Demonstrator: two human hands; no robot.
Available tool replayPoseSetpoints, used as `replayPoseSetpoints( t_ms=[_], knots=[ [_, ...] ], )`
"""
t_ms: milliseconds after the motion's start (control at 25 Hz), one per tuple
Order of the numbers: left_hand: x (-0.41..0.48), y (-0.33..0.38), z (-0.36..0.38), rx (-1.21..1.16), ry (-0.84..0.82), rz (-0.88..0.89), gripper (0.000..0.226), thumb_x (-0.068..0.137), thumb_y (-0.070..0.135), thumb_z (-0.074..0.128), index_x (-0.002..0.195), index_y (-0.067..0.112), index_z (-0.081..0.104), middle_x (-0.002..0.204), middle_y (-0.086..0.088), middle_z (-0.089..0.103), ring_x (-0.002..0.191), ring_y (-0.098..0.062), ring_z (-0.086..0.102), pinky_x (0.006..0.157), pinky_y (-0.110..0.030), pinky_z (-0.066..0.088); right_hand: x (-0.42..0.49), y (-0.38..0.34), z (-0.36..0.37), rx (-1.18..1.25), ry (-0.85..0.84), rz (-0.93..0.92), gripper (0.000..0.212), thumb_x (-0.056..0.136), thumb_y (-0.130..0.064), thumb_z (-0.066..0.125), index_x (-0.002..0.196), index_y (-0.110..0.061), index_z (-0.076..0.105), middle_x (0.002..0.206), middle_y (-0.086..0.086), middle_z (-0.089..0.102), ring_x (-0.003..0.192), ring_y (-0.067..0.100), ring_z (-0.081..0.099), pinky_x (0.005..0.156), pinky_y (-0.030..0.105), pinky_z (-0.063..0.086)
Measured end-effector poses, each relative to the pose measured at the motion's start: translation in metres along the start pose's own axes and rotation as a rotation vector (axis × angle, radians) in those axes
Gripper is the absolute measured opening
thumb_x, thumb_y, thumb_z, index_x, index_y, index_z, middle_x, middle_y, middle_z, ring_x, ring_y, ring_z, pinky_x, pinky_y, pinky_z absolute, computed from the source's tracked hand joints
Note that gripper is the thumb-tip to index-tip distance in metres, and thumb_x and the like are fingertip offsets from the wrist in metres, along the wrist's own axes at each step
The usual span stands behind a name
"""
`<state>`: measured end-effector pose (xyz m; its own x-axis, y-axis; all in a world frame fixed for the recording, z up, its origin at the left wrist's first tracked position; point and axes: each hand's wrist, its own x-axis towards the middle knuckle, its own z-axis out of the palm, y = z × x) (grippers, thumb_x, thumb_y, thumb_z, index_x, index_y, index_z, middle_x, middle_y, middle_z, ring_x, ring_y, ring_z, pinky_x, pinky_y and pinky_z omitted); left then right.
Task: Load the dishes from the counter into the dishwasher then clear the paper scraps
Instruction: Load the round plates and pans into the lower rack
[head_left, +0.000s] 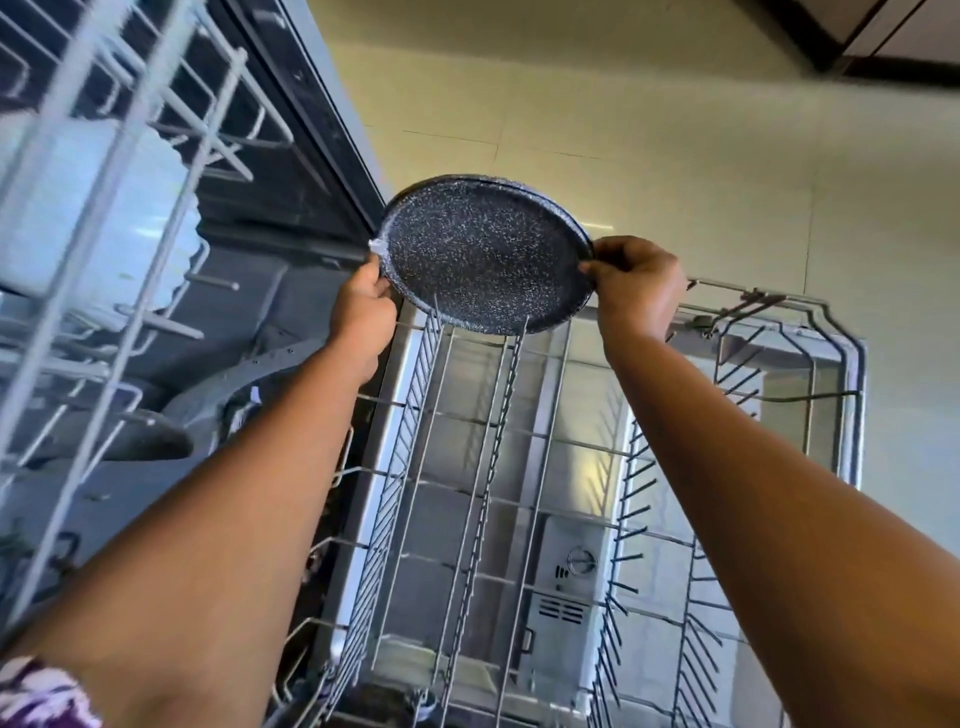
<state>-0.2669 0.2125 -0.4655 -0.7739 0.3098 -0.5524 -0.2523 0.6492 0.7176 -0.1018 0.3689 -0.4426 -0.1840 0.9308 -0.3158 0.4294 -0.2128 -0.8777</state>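
A round dark speckled plate (483, 252) stands tilted on edge at the far end of the pulled-out lower dishwasher rack (524, 467), its lower rim among the rack's tines. My left hand (363, 306) grips the plate's left rim. My right hand (639, 283) pinches its right rim. Both arms reach out over the rack.
The upper rack (119, 171) juts out at the left with pale dishes (98, 208) in it. The dishwasher tub and spray arm (218, 400) lie below it. Beige tiled floor (675, 156) surrounds the open door. Rows of dark tines (628, 519) line the lower rack's right side.
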Motion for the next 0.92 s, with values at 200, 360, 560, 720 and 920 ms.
replayPoseSetpoints(
  t_ms=[200,360,560,720,920],
  knots=[
    [-0.012,0.005,-0.002,0.028,0.039,0.009,0.073,0.084,-0.015,0.034,0.146,0.025,0.029,0.140,-0.005,0.048,0.124,-0.020,0.049,0.100,-0.041,0.042,-0.015,0.001,-0.002,-0.061,-0.054,-0.011,0.032,0.077,0.001,0.068,0.107,-0.009,0.068,0.099,0.001,0.069,0.090,0.011,0.062,0.082,0.018,0.050],
    [-0.067,0.006,-0.008,-0.118,0.081,-0.071,0.067,0.086,-0.016,0.034,0.144,0.018,0.034,0.141,-0.006,0.046,0.125,-0.022,0.049,0.105,-0.037,0.041,-0.052,-0.002,-0.023,-0.054,0.026,0.075,0.042,0.076,-0.005,0.073,0.117,-0.008,0.063,0.113,0.006,0.067,0.097,0.012,0.062,0.086,0.014,0.049],
    [-0.194,0.004,-0.058,-0.243,0.051,-0.164,0.054,0.087,-0.012,0.043,0.133,0.016,0.049,0.135,-0.007,0.052,0.097,-0.010,0.056,0.084,-0.029,0.047,-0.149,-0.033,-0.091,-0.020,-0.023,0.172,0.039,0.076,-0.004,0.073,0.114,-0.007,0.064,0.112,0.007,0.068,0.096,0.011,0.063,0.090,0.025,0.050],
    [-0.275,0.017,-0.088,-0.383,0.040,-0.175,0.040,0.089,-0.007,0.047,0.122,0.014,0.057,0.124,-0.008,0.057,0.088,-0.014,0.055,0.076,-0.026,0.047,-0.212,-0.061,-0.142,-0.062,-0.114,0.207,0.045,0.077,-0.005,0.072,0.120,-0.007,0.060,0.117,0.008,0.066,0.099,0.010,0.060,0.088,0.020,0.045],
    [-0.371,0.057,-0.119,-0.389,0.058,-0.073,0.035,0.088,-0.002,0.052,0.115,0.019,0.060,0.119,-0.008,0.061,0.082,-0.014,0.055,0.056,-0.017,0.043,-0.282,-0.132,-0.192,-0.149,-0.286,0.027,0.043,0.079,-0.011,0.072,0.121,-0.011,0.061,0.112,0.002,0.067,0.099,0.011,0.062,0.092,0.024,0.048]
  ],
)
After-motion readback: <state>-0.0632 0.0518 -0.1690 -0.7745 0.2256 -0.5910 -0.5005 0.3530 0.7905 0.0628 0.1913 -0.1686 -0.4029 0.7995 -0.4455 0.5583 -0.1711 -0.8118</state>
